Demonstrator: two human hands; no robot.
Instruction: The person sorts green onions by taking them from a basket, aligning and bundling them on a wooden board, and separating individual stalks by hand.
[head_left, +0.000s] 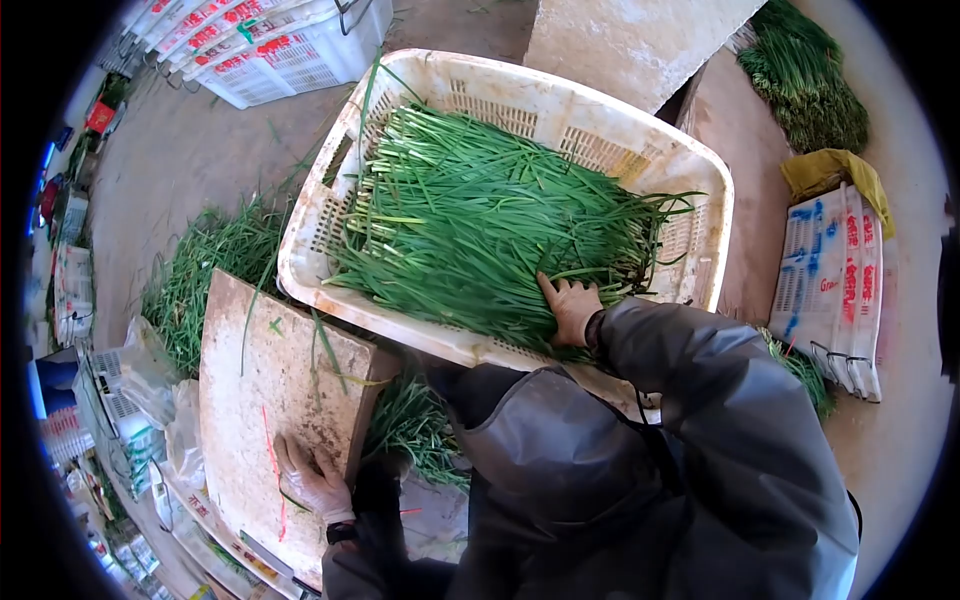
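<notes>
A white plastic basket (450, 75) holds a thick layer of long green stalks (480, 210), their pale ends mostly toward the left side. My right hand (572, 308) lies on the stalks near the basket's front edge, fingers partly spread and partly sunk among the leaves. Lower left, my left hand (315, 480) rests with its fingers apart on a stained pale board (255, 370). Beside its fingers a thin red string (272, 445) lies on the board, along with a few loose green leaves.
Loose greens (215, 275) are heaped on the floor left of the basket, with more (415, 425) beside the board. Stacked white crates (290, 60) stand at upper left. Another white crate (825, 280) is at right, below a bundle of greens (805, 80). Plastic bags (185, 430) lie left.
</notes>
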